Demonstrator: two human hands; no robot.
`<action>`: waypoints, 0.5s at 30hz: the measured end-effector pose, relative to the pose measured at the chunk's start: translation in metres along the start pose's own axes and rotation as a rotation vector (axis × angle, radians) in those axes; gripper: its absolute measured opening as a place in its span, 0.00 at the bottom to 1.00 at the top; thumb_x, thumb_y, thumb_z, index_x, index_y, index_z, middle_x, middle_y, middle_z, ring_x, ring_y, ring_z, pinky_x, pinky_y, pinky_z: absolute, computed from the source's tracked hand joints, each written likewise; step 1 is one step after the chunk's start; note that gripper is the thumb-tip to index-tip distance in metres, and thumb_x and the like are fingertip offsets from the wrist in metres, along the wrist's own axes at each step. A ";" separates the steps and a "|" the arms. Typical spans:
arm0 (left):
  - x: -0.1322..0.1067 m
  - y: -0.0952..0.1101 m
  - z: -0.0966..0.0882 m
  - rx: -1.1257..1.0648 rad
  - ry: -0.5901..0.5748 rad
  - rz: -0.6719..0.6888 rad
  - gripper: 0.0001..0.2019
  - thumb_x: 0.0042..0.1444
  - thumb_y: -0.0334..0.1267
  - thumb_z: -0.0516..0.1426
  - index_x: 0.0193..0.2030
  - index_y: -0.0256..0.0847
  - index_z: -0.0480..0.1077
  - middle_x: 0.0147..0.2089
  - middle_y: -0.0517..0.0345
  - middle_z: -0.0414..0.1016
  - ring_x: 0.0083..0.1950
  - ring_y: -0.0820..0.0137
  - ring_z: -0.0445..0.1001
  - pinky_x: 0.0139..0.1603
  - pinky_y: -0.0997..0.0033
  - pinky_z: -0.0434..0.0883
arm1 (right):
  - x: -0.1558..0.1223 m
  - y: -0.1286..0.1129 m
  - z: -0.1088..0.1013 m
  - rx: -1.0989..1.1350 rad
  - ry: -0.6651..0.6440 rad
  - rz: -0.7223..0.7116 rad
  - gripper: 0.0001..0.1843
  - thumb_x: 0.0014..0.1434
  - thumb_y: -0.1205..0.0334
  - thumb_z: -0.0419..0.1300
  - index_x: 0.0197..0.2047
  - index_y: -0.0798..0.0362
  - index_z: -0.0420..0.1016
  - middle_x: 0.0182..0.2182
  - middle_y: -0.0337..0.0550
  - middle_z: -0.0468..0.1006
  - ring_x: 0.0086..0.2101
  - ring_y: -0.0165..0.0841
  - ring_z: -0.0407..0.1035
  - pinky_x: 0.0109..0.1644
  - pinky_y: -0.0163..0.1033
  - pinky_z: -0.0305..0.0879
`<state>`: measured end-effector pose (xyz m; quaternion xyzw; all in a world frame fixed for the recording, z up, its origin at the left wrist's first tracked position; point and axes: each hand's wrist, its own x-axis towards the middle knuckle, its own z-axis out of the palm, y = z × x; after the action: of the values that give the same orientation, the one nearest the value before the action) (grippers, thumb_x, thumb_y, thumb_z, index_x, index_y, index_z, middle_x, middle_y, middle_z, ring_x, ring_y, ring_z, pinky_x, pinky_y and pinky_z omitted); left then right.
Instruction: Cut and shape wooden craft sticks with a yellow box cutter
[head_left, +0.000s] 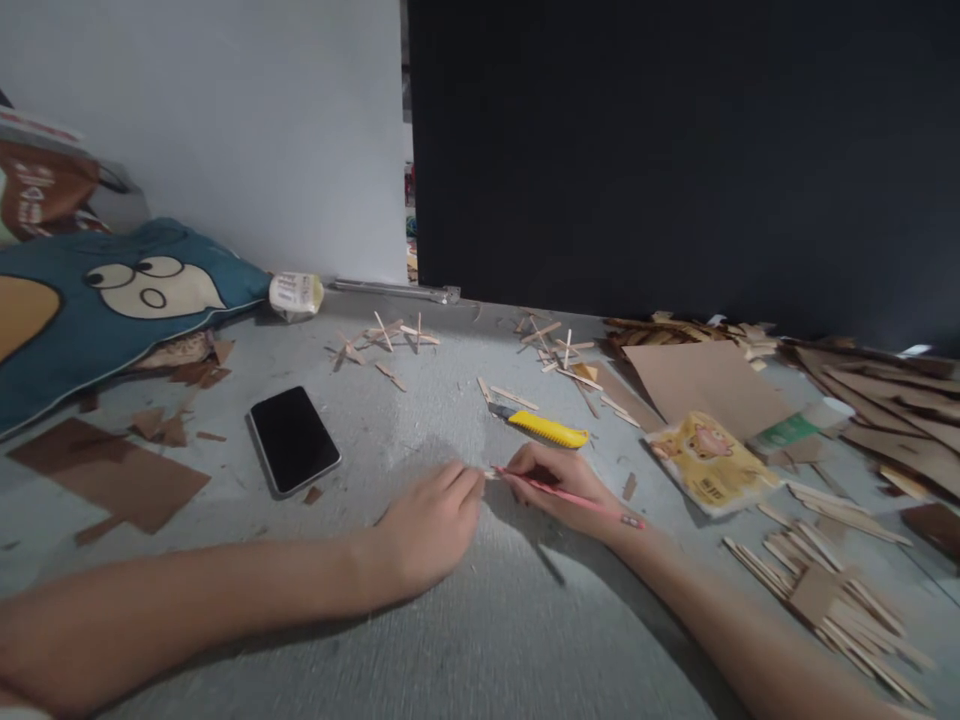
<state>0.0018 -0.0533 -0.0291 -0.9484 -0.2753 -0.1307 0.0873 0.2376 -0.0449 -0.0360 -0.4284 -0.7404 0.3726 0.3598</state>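
My left hand point(441, 520) is closed over the table, its fingertips pinching a short pale wooden stick point(491, 475), most of which is hidden. A thin pink pencil point(561, 493) is held in my right hand point(559, 480) in a writing grip. The pencil's tip meets the stick's exposed end, and its back end reaches over my right wrist. Just beyond my right hand lies a yellow utility knife point(547, 428) with its blade out, pointing left. Close to the blade are a few thin wooden sticks point(514, 398).
A black phone point(295, 440) lies left of my hands. Crossed-stick pieces point(386, 332) stand farther back. To the right are a yellow packet point(712, 465), cardboard point(705, 380) and a pile of wooden sticks point(832, 590). A blue cushion point(112, 320) and brown scraps point(109, 475) occupy the left.
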 end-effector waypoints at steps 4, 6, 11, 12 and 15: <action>-0.003 -0.001 0.000 -0.007 0.002 0.038 0.17 0.67 0.22 0.46 0.50 0.33 0.73 0.47 0.46 0.78 0.47 0.59 0.76 0.48 0.59 0.75 | 0.000 0.001 0.001 0.147 -0.026 0.073 0.20 0.65 0.41 0.63 0.33 0.50 0.71 0.24 0.39 0.75 0.24 0.30 0.66 0.28 0.36 0.62; -0.004 -0.002 0.000 -0.015 0.004 0.048 0.17 0.66 0.21 0.46 0.50 0.33 0.73 0.46 0.46 0.78 0.47 0.59 0.76 0.48 0.59 0.74 | 0.000 0.000 0.000 0.147 -0.045 0.084 0.19 0.64 0.43 0.64 0.35 0.51 0.73 0.24 0.39 0.75 0.25 0.30 0.67 0.29 0.36 0.63; -0.004 -0.002 -0.003 -0.045 0.024 0.031 0.19 0.66 0.22 0.45 0.55 0.33 0.71 0.47 0.45 0.78 0.48 0.59 0.75 0.49 0.57 0.74 | 0.000 0.000 0.000 0.199 -0.093 0.136 0.18 0.62 0.44 0.66 0.36 0.52 0.76 0.23 0.38 0.75 0.23 0.29 0.68 0.27 0.35 0.64; -0.004 -0.002 -0.004 -0.039 0.019 0.030 0.18 0.66 0.23 0.45 0.55 0.33 0.71 0.46 0.45 0.78 0.47 0.59 0.75 0.48 0.58 0.75 | 0.000 0.000 0.000 0.202 -0.092 0.137 0.18 0.61 0.44 0.66 0.35 0.52 0.75 0.23 0.38 0.75 0.23 0.29 0.68 0.27 0.34 0.64; -0.003 -0.001 -0.005 0.005 0.001 0.043 0.16 0.66 0.23 0.46 0.52 0.32 0.72 0.45 0.46 0.78 0.45 0.59 0.75 0.45 0.59 0.75 | 0.000 -0.001 0.002 0.186 -0.077 0.120 0.18 0.61 0.46 0.66 0.32 0.51 0.73 0.22 0.38 0.75 0.23 0.28 0.67 0.27 0.34 0.62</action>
<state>-0.0024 -0.0550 -0.0249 -0.9538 -0.2552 -0.1287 0.0925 0.2358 -0.0458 -0.0361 -0.4221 -0.6888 0.4770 0.3462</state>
